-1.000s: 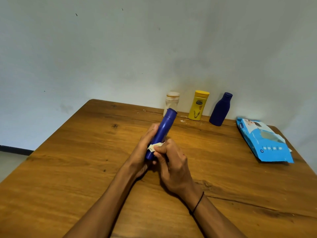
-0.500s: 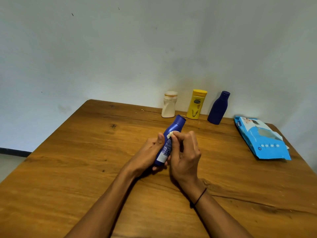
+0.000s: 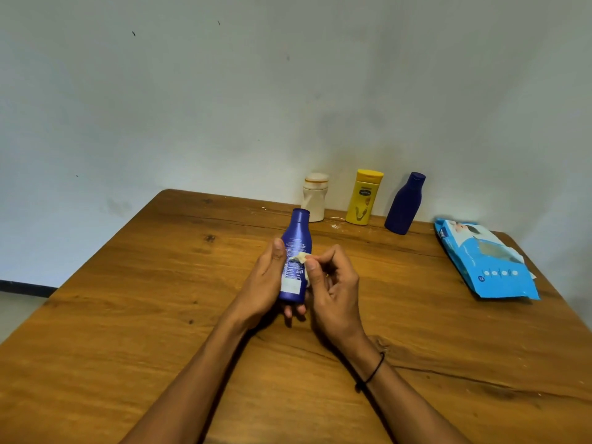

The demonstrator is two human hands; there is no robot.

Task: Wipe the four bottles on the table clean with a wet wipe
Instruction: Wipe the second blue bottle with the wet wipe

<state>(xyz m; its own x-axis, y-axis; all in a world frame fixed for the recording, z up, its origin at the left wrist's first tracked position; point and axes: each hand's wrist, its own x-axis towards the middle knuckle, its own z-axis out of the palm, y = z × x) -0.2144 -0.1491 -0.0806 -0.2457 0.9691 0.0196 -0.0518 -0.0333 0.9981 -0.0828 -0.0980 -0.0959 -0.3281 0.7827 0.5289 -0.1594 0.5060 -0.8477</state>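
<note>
Wiping blue bottle (image 3: 295, 257): left hand (image 3: 262, 280) grips it above the surface (image 3: 128, 315), right hand (image 3: 333, 283) pinches wet wipe (image 3: 301, 258) against its label. Three bottles (image 3: 363, 197) wait (cleanliness unclear).

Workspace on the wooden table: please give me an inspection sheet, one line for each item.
Surface: wooden table, with cracks and white specks near the far edge.
Job's things: blue bottle held up; white bottle, yellow bottle and dark blue bottle stand upright in a row by the wall; wet wipe against the held bottle.
Clutter: blue wipes pack lying at the right.
Hands: left hand grips the blue bottle; right hand pinches the wet wipe.
Cables: nothing seen.
Surroundings: plain wall with small marks.
</note>
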